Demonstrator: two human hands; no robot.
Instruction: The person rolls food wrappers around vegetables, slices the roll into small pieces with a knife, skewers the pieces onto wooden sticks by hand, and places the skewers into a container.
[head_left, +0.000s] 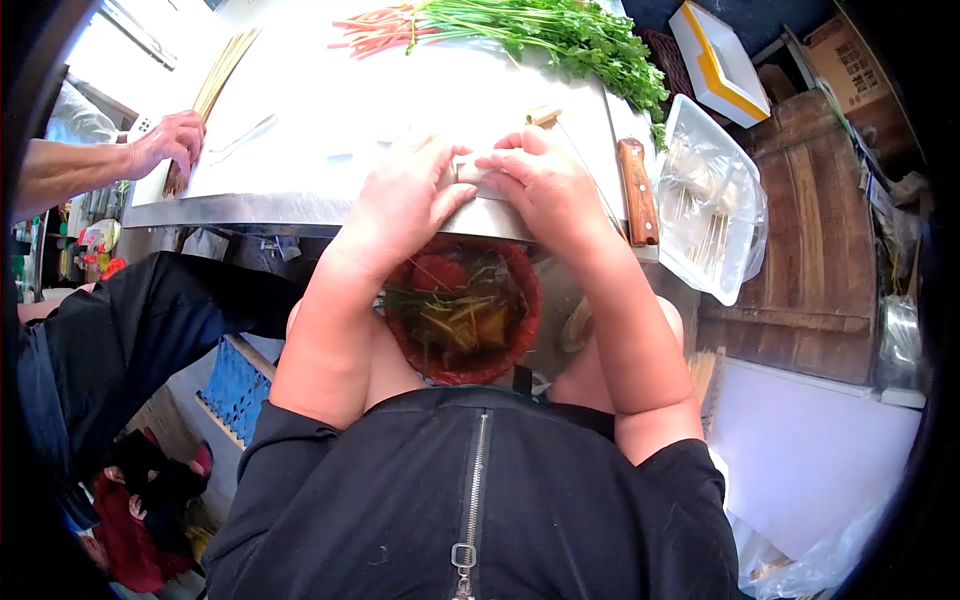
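At the near edge of the white tabletop [290, 130], my left hand [405, 195] and my right hand [543, 185] are close together. Between their fingertips is a small pale roll [468, 172], mostly covered by the fingers, so its kind is unclear. Both hands are closed on it, thumbs toward me. Just beyond my right hand lies a tan rolled piece [543, 115]. A knife with a wooden handle [637, 192] rests to the right. Leafy green herbs [560, 40] with long stems lie at the far side, beside pinkish-red strips [375, 30].
Another person's hand [172, 145] rests on a bundle of thin sticks [222, 75] at left. A translucent tray [745, 205] holds skewered pieces. Under the table edge stands a red basket [530, 310] with green scraps. A white foam box [715, 65] sits far right.
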